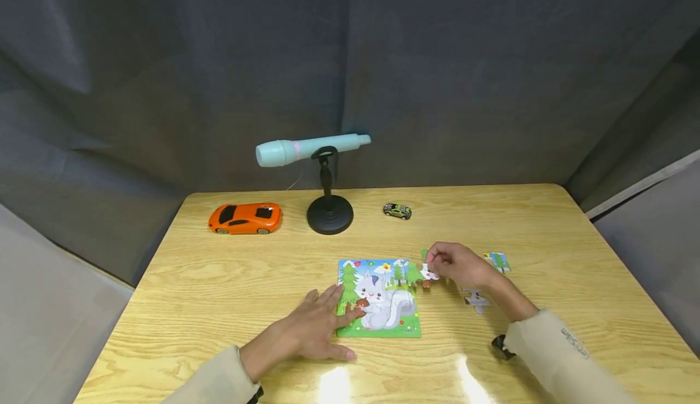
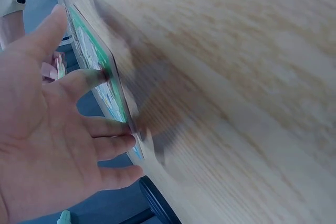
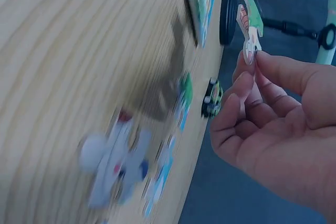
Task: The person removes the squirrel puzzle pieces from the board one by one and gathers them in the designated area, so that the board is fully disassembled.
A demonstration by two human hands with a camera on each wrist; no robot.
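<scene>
The puzzle board (image 1: 380, 299) is steadied at its left edge by the left hand (image 1: 312, 331), laid flat w/ fingers (image 2: 100, 77) straight, on the counter (image 1: 219, 282). A puzzle piece (image 3: 250, 24) is pinched by the right hand (image 1: 459, 265) just beside the board's upper right corner, loose pieces (image 1: 477, 299) lying near. Farther back are seen a small toy car (image 1: 397, 211), a mic stand (image 1: 330, 212) and an orange toy car (image 1: 245, 218).
</scene>
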